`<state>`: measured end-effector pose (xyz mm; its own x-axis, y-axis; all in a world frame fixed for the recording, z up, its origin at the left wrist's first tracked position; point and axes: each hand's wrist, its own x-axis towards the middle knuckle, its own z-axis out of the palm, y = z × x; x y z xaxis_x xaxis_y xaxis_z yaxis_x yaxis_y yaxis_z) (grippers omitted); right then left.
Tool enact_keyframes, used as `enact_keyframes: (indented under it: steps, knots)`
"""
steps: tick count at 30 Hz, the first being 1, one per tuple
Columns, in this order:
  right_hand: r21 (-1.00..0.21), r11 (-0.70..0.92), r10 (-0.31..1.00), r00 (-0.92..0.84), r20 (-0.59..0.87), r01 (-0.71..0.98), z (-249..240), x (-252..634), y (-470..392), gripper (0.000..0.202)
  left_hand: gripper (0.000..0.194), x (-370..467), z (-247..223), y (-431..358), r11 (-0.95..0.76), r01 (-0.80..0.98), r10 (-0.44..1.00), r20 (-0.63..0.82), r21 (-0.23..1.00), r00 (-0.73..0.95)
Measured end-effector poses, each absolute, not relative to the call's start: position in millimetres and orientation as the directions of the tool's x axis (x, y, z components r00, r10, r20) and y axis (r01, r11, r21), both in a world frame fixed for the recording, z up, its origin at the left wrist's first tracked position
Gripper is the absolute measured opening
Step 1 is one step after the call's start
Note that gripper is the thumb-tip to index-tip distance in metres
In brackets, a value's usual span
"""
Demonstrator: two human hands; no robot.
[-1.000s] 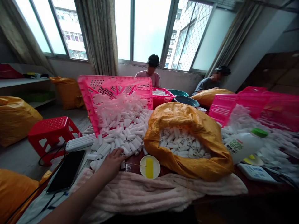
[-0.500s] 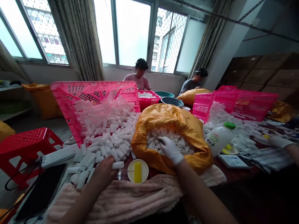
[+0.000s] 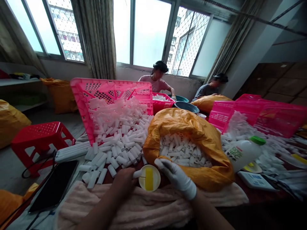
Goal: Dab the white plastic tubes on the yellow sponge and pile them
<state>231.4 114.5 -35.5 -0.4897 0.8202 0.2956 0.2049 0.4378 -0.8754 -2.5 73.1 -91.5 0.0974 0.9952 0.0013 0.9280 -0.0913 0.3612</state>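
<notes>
My left hand point(image 3: 124, 182), bare and smeared by motion, grips a short white plastic tube point(image 3: 137, 174) at the left rim of a small round dish point(image 3: 156, 181). A flat yellow block point(image 3: 149, 179) lies in that dish, and a thin stick point(image 3: 143, 177) reaches from beside the tube onto it. My right hand point(image 3: 177, 178), in a white glove, is just right of the dish, at the front lip of an orange woven sack point(image 3: 192, 123). Its fingers are pressed together; what they hold, if anything, is hidden. Many white tubes point(image 3: 175, 145) fill the sack's mouth.
Loose tubes point(image 3: 124, 140) spill from a tipped pink crate point(image 3: 111, 83) at left. A phone point(image 3: 54, 187) and pink towel point(image 3: 134, 207) lie in front. A green-capped bottle point(image 3: 244, 153) leans right of the sack. Two people point(image 3: 157, 81) sit across the table.
My right hand has come out of the sack's mouth toward me, beside the dish. My left hand has brought the tube closer to the dish. The view has shifted left.
</notes>
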Motion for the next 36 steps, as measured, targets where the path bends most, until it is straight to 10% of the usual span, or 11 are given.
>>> enact_keyframes:
  steps: [36]
  knots:
    - [-0.457, 0.749, 0.663, -0.564, 0.493, 0.48, -91.6, 222.1, 110.9, 0.03, 0.007, -5.2, -91.9, 74.1, -0.184, 0.92, 0.983, 0.088, 0.346, 0.163]
